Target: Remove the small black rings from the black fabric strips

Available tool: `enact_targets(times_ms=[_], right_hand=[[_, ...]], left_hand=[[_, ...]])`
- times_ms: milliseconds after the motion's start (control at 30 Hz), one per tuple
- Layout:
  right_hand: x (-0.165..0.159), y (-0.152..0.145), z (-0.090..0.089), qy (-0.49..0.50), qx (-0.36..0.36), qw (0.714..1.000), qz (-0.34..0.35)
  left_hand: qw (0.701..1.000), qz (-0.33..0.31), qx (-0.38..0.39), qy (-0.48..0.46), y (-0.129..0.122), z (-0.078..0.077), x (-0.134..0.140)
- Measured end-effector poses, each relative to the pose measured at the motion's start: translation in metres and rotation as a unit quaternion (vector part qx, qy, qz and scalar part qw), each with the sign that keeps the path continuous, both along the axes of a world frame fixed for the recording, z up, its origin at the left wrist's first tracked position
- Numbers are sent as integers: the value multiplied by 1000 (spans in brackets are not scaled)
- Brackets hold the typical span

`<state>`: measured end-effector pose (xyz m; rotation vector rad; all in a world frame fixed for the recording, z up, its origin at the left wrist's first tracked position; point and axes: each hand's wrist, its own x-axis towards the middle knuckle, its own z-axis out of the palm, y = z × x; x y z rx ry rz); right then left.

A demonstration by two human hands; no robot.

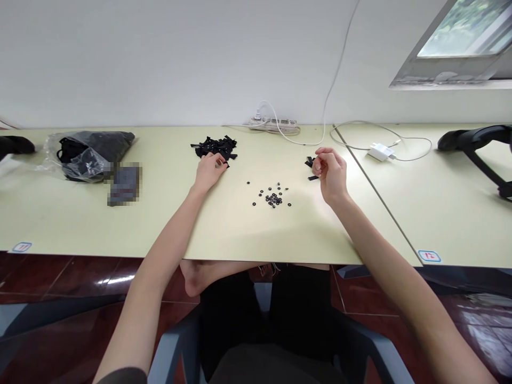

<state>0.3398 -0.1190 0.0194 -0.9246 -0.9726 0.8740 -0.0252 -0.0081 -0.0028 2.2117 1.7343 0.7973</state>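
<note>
Head view: a pale desk (224, 229) stands along a white wall (160, 64), with both of the person's hands over it.
Left hand (210, 170): back upward, at the near edge of the dark heap, fingers bent toward the thumb with little gap; a bit of black shows at the fingertips, but I cannot tell whether it is gripped.
Right hand (335, 176): fingers curled loosely in toward the thumb, half closed; whether anything sits between them cannot be told.
Heap of black strips (214, 145): toward the back of the desk, just beyond the left hand.
Smaller group of black strips (312, 178): well apart from the heap, just beside the right hand and partly hidden by it.
Small black rings (274, 200): a cluster between the forearms, nearer the person than the strips, several scattered loose around it.
Power strip (280, 126): by the wall, a white plug in it.
White charger (381, 152): past the desk seam, its cable looped behind.
Plastic bag (96, 154): far left, dark contents inside, a pixelated dark object (125, 185) near it.
</note>
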Motion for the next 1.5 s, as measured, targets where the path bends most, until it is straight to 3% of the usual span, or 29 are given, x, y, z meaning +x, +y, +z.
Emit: enact_targets(times_ms=[133, 300, 400, 567, 700, 867, 1100, 1367, 1500], right_hand=[[-6, -1, -3, -22, -29, 999, 10], [-17, -5, -7, -83, -70, 993, 46], [-27, -12, -7, -153, -64, 983, 77], [-45, -28, -7, -274, -40, 945, 174], [-53, -35, -8, -343, -38, 922, 176], [-53, -38, -3, -345, -53, 921, 172], [-52, -40, 4, -373, -62, 912, 157], [-47, -38, 0, -407, -54, 903, 127], [-45, -35, -2, -420, -36, 905, 58]], left_hand=[[999, 7, 14, -41, -3, 3, 6], [981, -41, -23, -188, -12, 15, 22], [955, -107, -88, -261, -24, 22, 40], [910, -263, -152, -282, -59, 33, 75], [882, -326, -181, -288, -81, 40, 91], [868, -319, -200, -323, -83, 39, 93], [829, -296, -297, -370, -79, 28, 95], [863, -274, -249, -343, -81, 28, 94], [870, -264, -245, -338, -81, 27, 94]])
